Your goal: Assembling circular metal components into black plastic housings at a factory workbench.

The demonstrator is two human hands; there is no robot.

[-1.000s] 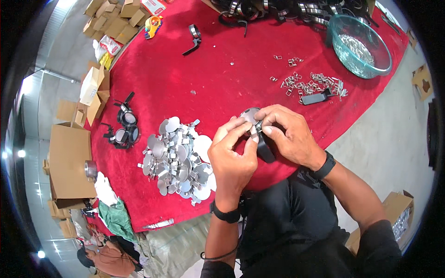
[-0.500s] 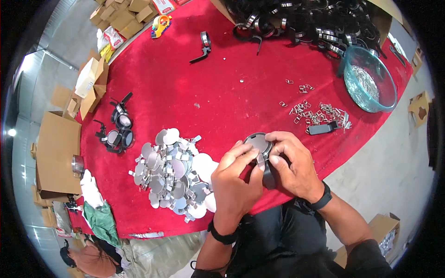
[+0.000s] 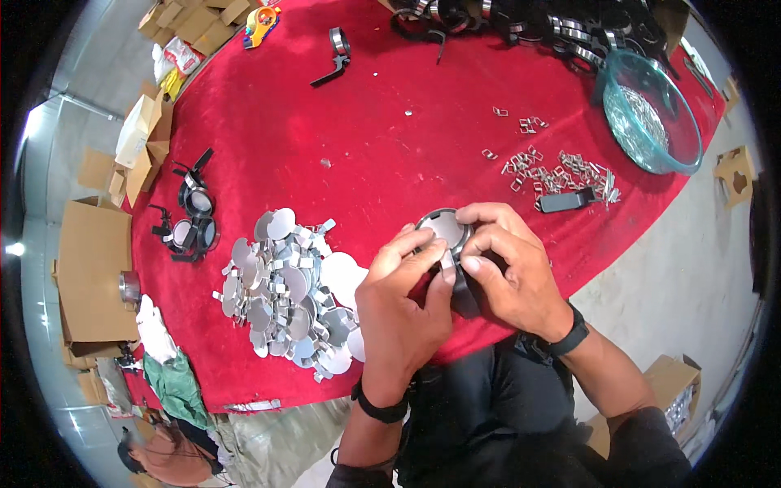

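Observation:
Close to the table's front edge, both my hands are closed on a black ring-shaped part with a handle [image 3: 465,297]. A round grey metal disc [image 3: 445,229] sits within its rim. My left hand [image 3: 407,305] pinches the disc's bent metal tab [image 3: 448,265] between thumb and fingers. Gripping the ring from its right side, my right hand [image 3: 521,276] has its fingers over the rim and its thumb near the tab. The fingers hide part of the ring. Just left of my left hand lies a heap of metal discs with tabs [image 3: 297,285].
Small wire clips [image 3: 557,175] and a black handle piece [image 3: 567,200] lie to the right, below a teal bowl of metal pins [image 3: 687,138]. Black ring parts sit far left [image 3: 195,199] and in a back pile [image 3: 569,37]. Another person [image 3: 171,455] is at lower left.
The view has shifted slightly, so the table's things appear a little higher and further left. Both hands keep their hold on the ring part, with the left fingers still at the tab.

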